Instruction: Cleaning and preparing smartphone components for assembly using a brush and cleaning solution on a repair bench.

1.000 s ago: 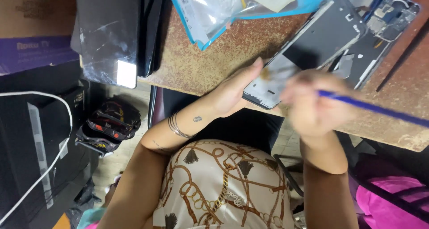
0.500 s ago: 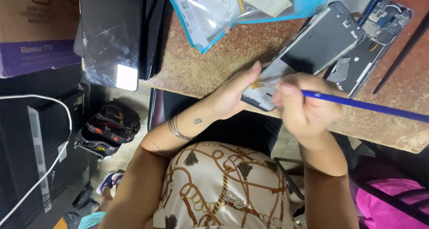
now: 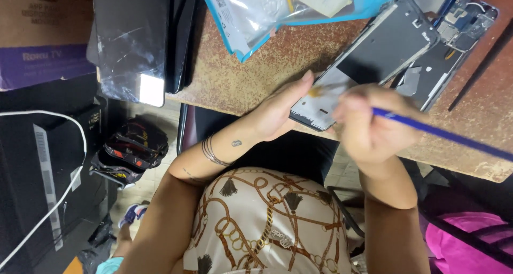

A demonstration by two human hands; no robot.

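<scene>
Phone frame (image 3: 374, 55) lies on speckled brown table (image 3: 251, 76), tiled floor (image 3: 155, 124) below.

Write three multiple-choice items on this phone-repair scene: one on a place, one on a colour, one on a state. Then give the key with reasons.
1. Where does the opened phone frame lie?
A. on the brown table
B. on the floor
C. in the person's lap

2. What colour is the thin tool in the right hand?
A. red
B. blue
C. yellow

3. How does the left hand stand to the phone frame?
A. far away from it
B. under the table
C. holding its near end

Key: 1 A, the frame rests flat on the tabletop. 2 B, the shaft is plainly blue. 3 C, the fingers grip the frame's lower edge.
</scene>
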